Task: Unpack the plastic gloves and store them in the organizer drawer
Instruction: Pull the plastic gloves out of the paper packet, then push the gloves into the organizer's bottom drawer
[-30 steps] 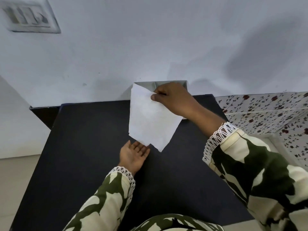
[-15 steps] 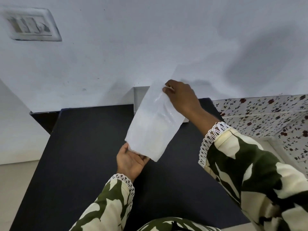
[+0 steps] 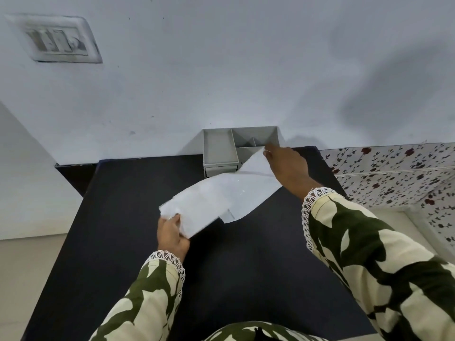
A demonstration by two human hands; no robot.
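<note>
A: Where is the glove packet?

B: A flat, pale plastic glove packet (image 3: 221,196) is stretched in the air between two hands, slanting above a dark table (image 3: 246,267). Its far corner overlaps the front of a grey organizer (image 3: 220,150) that stands at the table's back edge against the wall.

A: How are the hands holding it?

B: The right hand (image 3: 286,166) pinches the far upper corner, fingers closed on the plastic, just in front of the organizer's small compartments. The left hand (image 3: 172,236) grips the near lower end, thumb on top, fingers curled shut beneath it.

A: What else is around?

B: Both sleeves are green and cream with white lace cuffs. The wall (image 3: 246,70) is pale, with a switch plate (image 3: 57,39) high on the left. A flowered surface (image 3: 394,173) lies to the right of the table.
</note>
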